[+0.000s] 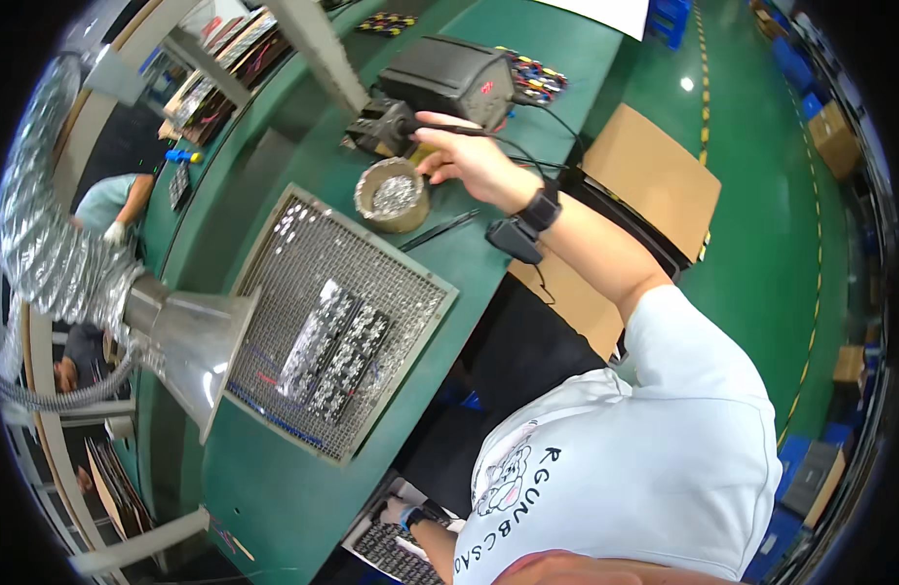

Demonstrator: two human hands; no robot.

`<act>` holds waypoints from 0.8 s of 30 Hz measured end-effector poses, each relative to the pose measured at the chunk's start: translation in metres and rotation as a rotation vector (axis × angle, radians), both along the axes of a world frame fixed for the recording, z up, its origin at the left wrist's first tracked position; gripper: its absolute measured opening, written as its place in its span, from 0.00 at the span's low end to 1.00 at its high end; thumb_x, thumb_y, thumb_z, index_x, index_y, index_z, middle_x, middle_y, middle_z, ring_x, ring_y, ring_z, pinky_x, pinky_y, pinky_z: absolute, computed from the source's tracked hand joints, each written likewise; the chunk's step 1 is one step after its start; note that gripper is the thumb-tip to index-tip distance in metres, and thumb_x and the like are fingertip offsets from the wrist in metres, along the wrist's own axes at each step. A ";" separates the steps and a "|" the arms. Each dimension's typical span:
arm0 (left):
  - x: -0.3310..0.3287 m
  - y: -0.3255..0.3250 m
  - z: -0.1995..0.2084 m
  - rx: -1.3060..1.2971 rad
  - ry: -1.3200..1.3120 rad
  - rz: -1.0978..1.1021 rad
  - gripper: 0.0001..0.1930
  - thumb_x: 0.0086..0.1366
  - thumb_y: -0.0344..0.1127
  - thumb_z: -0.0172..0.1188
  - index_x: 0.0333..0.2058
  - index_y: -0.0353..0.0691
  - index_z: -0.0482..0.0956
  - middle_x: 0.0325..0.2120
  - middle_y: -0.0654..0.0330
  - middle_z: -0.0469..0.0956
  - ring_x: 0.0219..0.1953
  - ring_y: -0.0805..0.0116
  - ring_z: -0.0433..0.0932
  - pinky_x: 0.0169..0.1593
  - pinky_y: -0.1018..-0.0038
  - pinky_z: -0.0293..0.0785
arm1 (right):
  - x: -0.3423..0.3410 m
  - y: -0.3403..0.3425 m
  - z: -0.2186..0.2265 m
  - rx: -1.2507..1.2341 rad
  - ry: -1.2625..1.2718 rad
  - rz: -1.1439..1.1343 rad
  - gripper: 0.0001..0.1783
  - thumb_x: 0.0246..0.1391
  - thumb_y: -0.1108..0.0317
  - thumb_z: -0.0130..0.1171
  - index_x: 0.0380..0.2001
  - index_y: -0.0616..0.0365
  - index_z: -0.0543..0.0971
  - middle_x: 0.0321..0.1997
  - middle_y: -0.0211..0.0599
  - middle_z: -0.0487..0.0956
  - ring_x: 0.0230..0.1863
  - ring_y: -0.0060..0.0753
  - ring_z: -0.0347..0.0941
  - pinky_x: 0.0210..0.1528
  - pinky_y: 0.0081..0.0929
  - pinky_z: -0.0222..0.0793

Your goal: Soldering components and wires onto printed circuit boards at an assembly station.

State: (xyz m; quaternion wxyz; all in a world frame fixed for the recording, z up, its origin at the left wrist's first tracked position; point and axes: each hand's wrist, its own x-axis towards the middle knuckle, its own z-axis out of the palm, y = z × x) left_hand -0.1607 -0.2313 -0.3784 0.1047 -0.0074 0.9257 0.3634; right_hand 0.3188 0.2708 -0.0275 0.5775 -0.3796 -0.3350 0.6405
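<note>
My right hand point(466, 161) reaches over the far part of the bench. Its fingers close round the black handle of a soldering iron point(451, 128), whose front end sits in a dark iron stand point(379, 127). Just below the fingers is a brownish pot point(411, 212) filled with silvery shavings. My left hand point(396, 510), with a blue band at the wrist, is low over a tray of small black parts point(386, 548). Its fingertips are too small to read. Two black blocks of metal-topped parts point(334, 351) lie side by side on a wire-mesh board point(410, 310).
A black soldering station point(447, 76) stands behind the pot, its cable looping right. Black tweezers point(439, 229) lie beside the mesh. A metal fume hood point(191, 341) on a silver duct point(55, 234) overhangs the mesh's left side. Cardboard boxes point(654, 175) flank the bench. Another person point(113, 207) works opposite.
</note>
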 end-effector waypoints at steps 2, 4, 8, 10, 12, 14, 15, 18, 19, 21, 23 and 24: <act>0.009 0.008 0.006 -0.067 0.041 -0.102 0.27 0.63 0.47 0.62 0.42 0.22 0.72 0.48 0.34 0.75 0.46 0.47 0.78 0.50 0.60 0.75 | -0.001 -0.004 -0.007 -0.009 0.106 0.062 0.33 0.59 0.64 0.62 0.65 0.61 0.63 0.52 0.40 0.76 0.36 0.31 0.79 0.34 0.26 0.76; 0.016 0.021 0.009 -0.088 0.061 -0.155 0.26 0.63 0.47 0.62 0.43 0.23 0.73 0.48 0.35 0.76 0.46 0.47 0.78 0.50 0.60 0.75 | 0.004 -0.018 -0.011 -0.029 0.148 0.087 0.33 0.59 0.65 0.62 0.64 0.64 0.63 0.50 0.38 0.76 0.36 0.30 0.79 0.34 0.26 0.75; 0.017 0.045 0.011 -0.117 0.060 -0.257 0.24 0.63 0.47 0.61 0.43 0.27 0.74 0.48 0.38 0.76 0.46 0.47 0.79 0.50 0.59 0.75 | 0.039 -0.079 -0.007 0.025 0.037 0.383 0.29 0.58 0.65 0.63 0.60 0.64 0.68 0.49 0.36 0.77 0.36 0.25 0.78 0.35 0.22 0.76; 0.014 0.053 0.013 -0.139 0.057 -0.309 0.23 0.63 0.47 0.61 0.44 0.29 0.75 0.48 0.39 0.77 0.46 0.47 0.79 0.50 0.59 0.75 | 0.085 -0.111 -0.004 0.032 -0.094 0.554 0.24 0.60 0.64 0.62 0.56 0.63 0.73 0.49 0.35 0.78 0.37 0.23 0.78 0.39 0.22 0.76; 0.013 0.058 0.016 -0.164 0.051 -0.354 0.22 0.63 0.47 0.61 0.44 0.31 0.75 0.48 0.40 0.77 0.46 0.47 0.79 0.49 0.59 0.74 | 0.138 -0.134 -0.015 0.042 -0.252 0.590 0.20 0.60 0.62 0.62 0.52 0.61 0.77 0.49 0.35 0.79 0.39 0.22 0.78 0.45 0.23 0.76; 0.011 0.061 0.020 -0.196 0.049 -0.394 0.22 0.63 0.47 0.60 0.45 0.33 0.76 0.48 0.41 0.77 0.46 0.47 0.79 0.49 0.59 0.74 | 0.189 -0.148 -0.050 0.021 -0.429 0.497 0.18 0.60 0.61 0.61 0.49 0.60 0.79 0.48 0.35 0.81 0.41 0.24 0.78 0.48 0.24 0.74; 0.011 0.063 0.022 -0.203 0.051 -0.408 0.21 0.63 0.47 0.60 0.45 0.34 0.76 0.48 0.42 0.77 0.46 0.47 0.79 0.49 0.59 0.74 | 0.212 -0.154 -0.077 -0.016 -0.525 0.424 0.17 0.61 0.61 0.61 0.48 0.60 0.80 0.46 0.34 0.82 0.42 0.25 0.77 0.49 0.25 0.74; 0.010 0.069 0.026 -0.227 0.043 -0.456 0.20 0.63 0.47 0.59 0.45 0.37 0.77 0.48 0.44 0.78 0.46 0.48 0.79 0.49 0.59 0.74 | 0.253 -0.174 -0.182 -0.143 -0.977 0.463 0.23 0.54 0.53 0.66 0.45 0.61 0.80 0.46 0.44 0.82 0.45 0.40 0.78 0.51 0.31 0.73; 0.009 0.070 0.027 -0.234 0.040 -0.476 0.20 0.63 0.47 0.59 0.46 0.38 0.77 0.48 0.44 0.78 0.46 0.48 0.79 0.49 0.59 0.74 | 0.255 -0.183 -0.220 -0.286 -1.228 0.510 0.28 0.50 0.49 0.68 0.45 0.61 0.80 0.46 0.49 0.81 0.47 0.46 0.78 0.52 0.33 0.73; 0.002 0.068 0.026 -0.238 0.041 -0.495 0.19 0.63 0.47 0.59 0.46 0.40 0.78 0.48 0.45 0.78 0.46 0.48 0.79 0.49 0.58 0.74 | 0.230 -0.217 -0.292 -0.334 -1.363 0.374 0.41 0.42 0.41 0.69 0.51 0.63 0.76 0.49 0.59 0.78 0.50 0.56 0.76 0.53 0.41 0.72; -0.010 0.056 0.026 -0.265 0.056 -0.522 0.19 0.63 0.47 0.59 0.46 0.41 0.78 0.48 0.47 0.79 0.46 0.48 0.79 0.49 0.58 0.74 | 0.192 -0.243 -0.347 -0.382 -1.492 0.480 0.51 0.40 0.41 0.69 0.60 0.66 0.66 0.55 0.64 0.73 0.56 0.62 0.71 0.57 0.47 0.69; -0.017 0.048 0.027 -0.309 0.089 -0.584 0.19 0.63 0.47 0.58 0.46 0.42 0.79 0.48 0.47 0.79 0.46 0.48 0.79 0.49 0.58 0.74 | 0.183 -0.252 -0.365 -0.525 -1.489 0.645 0.52 0.40 0.44 0.69 0.63 0.64 0.63 0.60 0.64 0.69 0.59 0.63 0.68 0.60 0.47 0.66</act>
